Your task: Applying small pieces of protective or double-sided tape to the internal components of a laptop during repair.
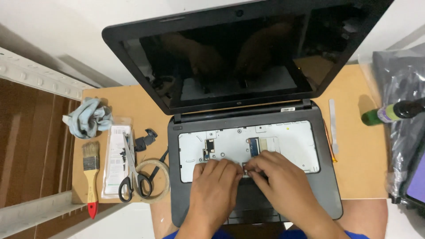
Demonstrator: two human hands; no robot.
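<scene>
The brown worktop (358, 177) carries a laptop (325, 186) under the hands; scissors (133, 177), brush (91, 177), cloth (87, 117) lie left of the left hand (212, 190).

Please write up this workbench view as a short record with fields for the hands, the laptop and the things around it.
left hand: left hand rests fingertips on the lower edge of the bare metal tray
right hand: right hand pinches a small part beside the left fingertips
laptop: laptop open, screen dark, keyboard removed
left of laptop: scissors, tape roll, paintbrush, blue cloth
right of laptop: metal strip, green bottle
</scene>
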